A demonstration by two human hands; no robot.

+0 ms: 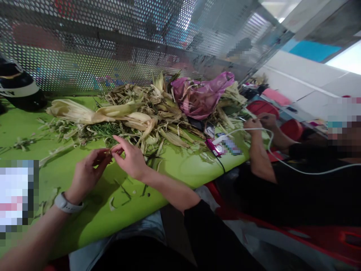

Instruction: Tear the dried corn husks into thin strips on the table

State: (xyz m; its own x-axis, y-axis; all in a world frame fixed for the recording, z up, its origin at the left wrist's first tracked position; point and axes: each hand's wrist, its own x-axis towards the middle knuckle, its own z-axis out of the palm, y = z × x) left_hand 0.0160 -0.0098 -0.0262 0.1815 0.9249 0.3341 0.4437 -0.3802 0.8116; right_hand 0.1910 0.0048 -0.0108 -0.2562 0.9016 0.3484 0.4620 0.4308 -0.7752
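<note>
My left hand (pixel 88 171) and my right hand (pixel 128 158) meet over the green table (pixel 183 169), fingertips pinched together on a thin strip of dried husk (pixel 110 152). The left wrist wears a white watch (pixel 66 204). Just beyond my hands lies a big heap of dried corn husks (pixel 135 113), with one long pale husk (pixel 76 111) stretching to the left. Loose husk scraps lie on the table under my hands.
A pink plastic bag (pixel 199 96) sits behind the heap. A perforated metal screen (pixel 113 41) backs the table. To the right a co-worker's hands (pixel 259 122) work near a white cable (pixel 270 143) and a phone (pixel 229 145). A dark cap (pixel 17 88) lies at far left.
</note>
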